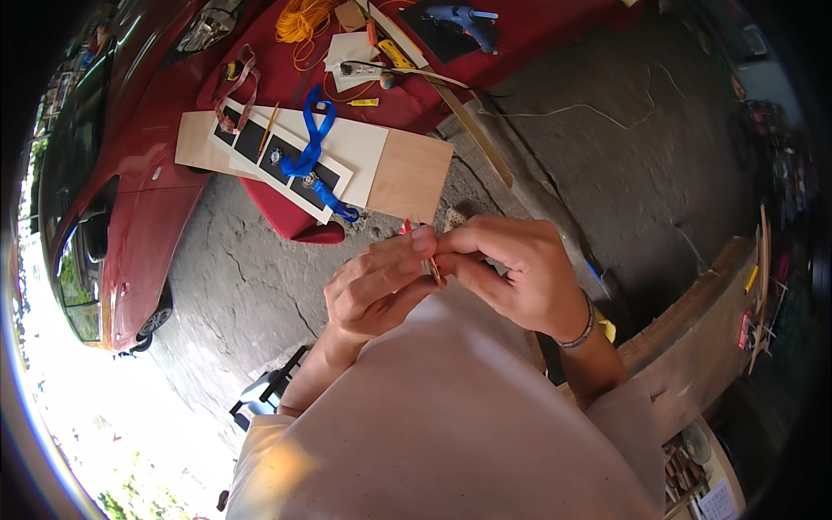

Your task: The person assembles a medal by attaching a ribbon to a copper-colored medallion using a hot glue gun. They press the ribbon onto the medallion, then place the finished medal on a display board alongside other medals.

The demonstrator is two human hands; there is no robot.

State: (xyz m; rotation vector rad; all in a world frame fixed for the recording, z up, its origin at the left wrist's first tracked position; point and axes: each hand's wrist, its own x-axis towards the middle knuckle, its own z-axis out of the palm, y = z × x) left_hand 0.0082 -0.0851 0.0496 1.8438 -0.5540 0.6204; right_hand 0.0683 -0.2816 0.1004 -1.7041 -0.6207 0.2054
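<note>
My left hand (pixel 373 284) and my right hand (pixel 513 270) meet in front of my chest, fingertips pinched together. Between them is a small slim piece (pixel 434 267), coppery along its edge; most of it is hidden by the fingers. A bit of red (pixel 406 226) with fine wire-like tips pokes out above the left fingertips, and whether it belongs to the same piece I cannot tell. Just beyond the hands lies a plywood board (pixel 412 169), carrying a white-framed strip with black panels (pixel 250 137). Across that strip runs a blue ribbon (pixel 314 139), with a pencil (pixel 268 130) nearby.
On the red-covered table (pixel 260 78) are a coil of orange cord (pixel 303 22), a blue glue gun (pixel 468 22), a power strip (pixel 362 68) and a yellow-handled tool (pixel 395 54). A red car (pixel 143 217) stands at left. A wooden-edged surface (pixel 693 347) lies at right.
</note>
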